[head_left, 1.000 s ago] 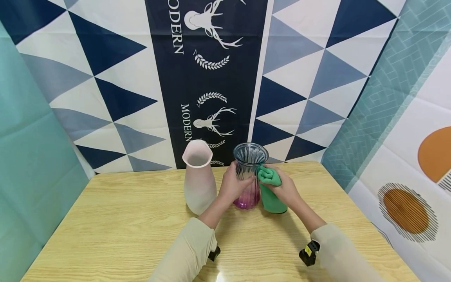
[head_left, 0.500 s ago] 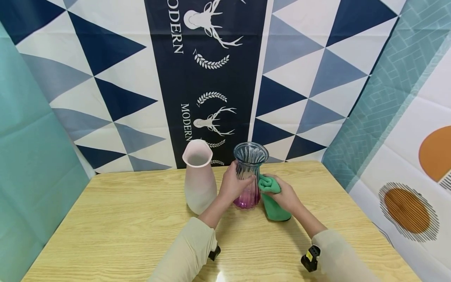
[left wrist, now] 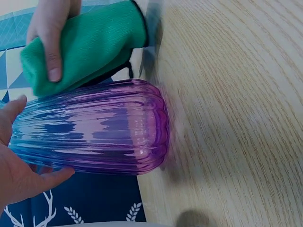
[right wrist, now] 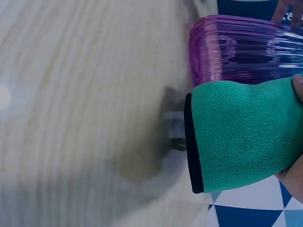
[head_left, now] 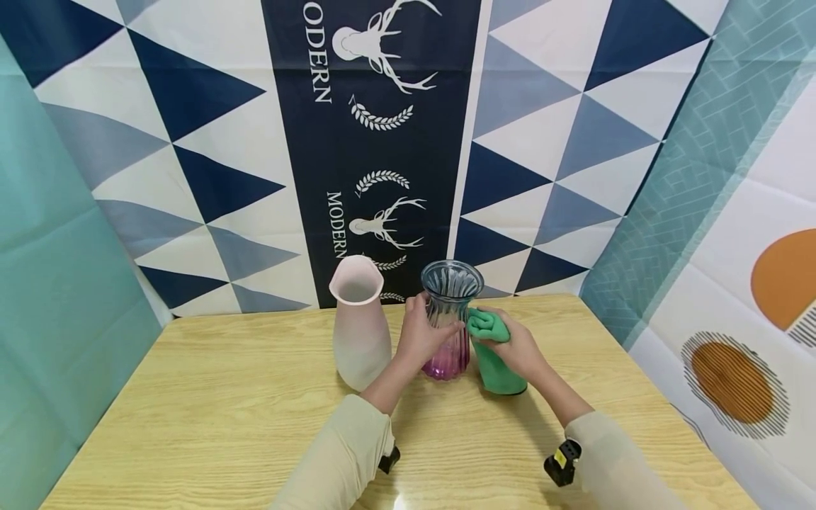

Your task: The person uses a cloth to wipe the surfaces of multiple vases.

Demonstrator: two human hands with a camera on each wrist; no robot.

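A ribbed glass vase [head_left: 448, 360], blue at the flared rim and purple at the base, stands upright on the wooden table. My left hand [head_left: 421, 331] grips its side around the middle, thumb across the front; part of the glass is hidden behind that hand. A folded green cloth [head_left: 499, 370] with a black hem is gripped in my right hand [head_left: 519, 348], on the vase's right. In the left wrist view the purple base [left wrist: 142, 127] rests on the wood, and the cloth [left wrist: 94, 45] lies close along the glass with the thumb pressed over it.
A matte white-pink ceramic vase [head_left: 362, 340] stands just left of the glass one, near my left forearm. Behind the wooden table [head_left: 223, 411] hangs a patterned backdrop [head_left: 382, 142] with triangles and deer heads. Teal fabric [head_left: 57, 283] borders the left side.
My right hand has lowered slightly with the cloth, its hem swinging right and down, then risen a little. The left hand and the glass vase stay put.
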